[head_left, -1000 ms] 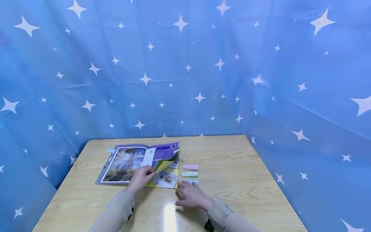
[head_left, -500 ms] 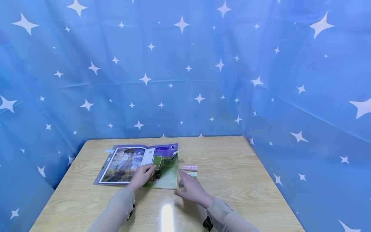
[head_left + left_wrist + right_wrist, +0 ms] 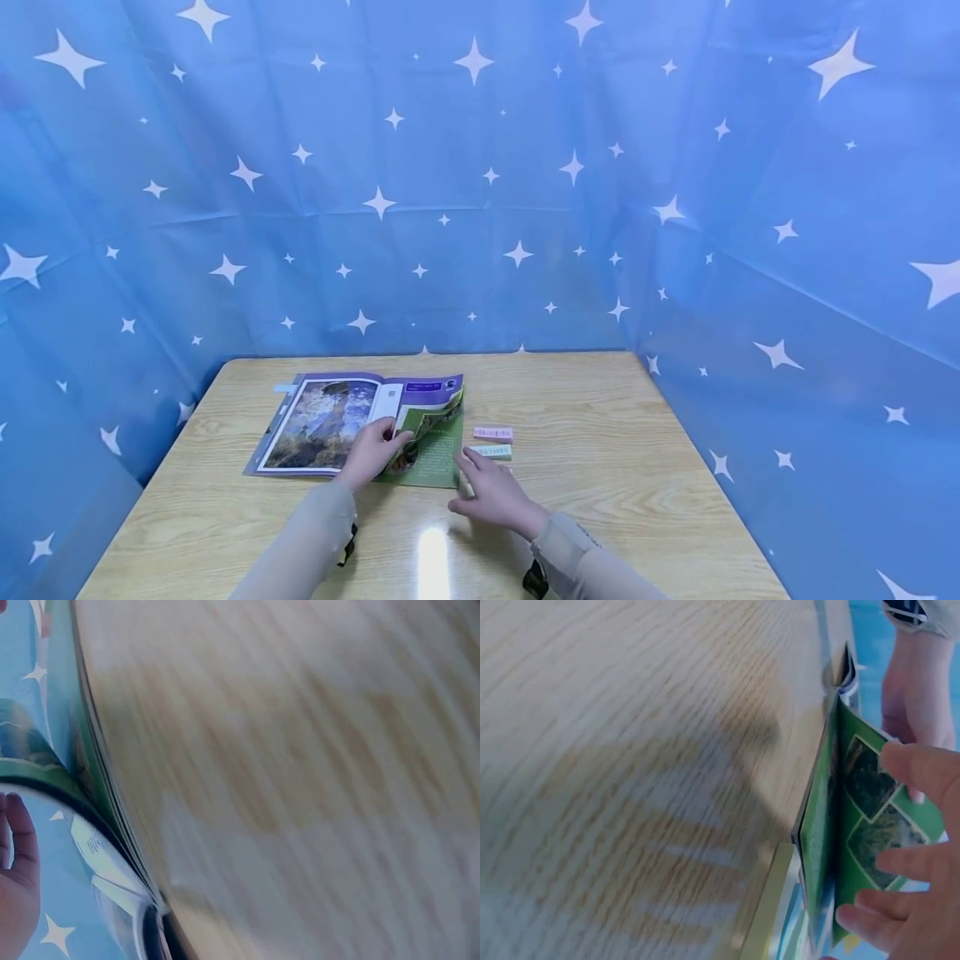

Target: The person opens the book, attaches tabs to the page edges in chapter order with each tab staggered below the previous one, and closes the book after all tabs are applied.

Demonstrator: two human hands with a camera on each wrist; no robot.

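Note:
A magazine lies spread on the table, a large painting on its left page and purple paper on the right. With thumb and fingers, my left hand pinches the curled edge of some lifted leaves near the middle. Below them, a green page with small text lies exposed. My right hand has its fingers spread, fingertips right at the magazine's right edge. The right wrist view shows a raised green leaf with framed pictures, behind those fingers. Part of a hand shows beyond a curved leaf in the left wrist view.
Right of the magazine are a pink paper strip and a pale green strip, both with writing. A light blue tab sticks out from the left page. A blue starry curtain surrounds the wooden table.
The yellow-edged leaf has been turned, and a green page shows in its place. My right hand has shifted slightly up to the magazine's edge, covering the blue strip. The left hand keeps its pinch.

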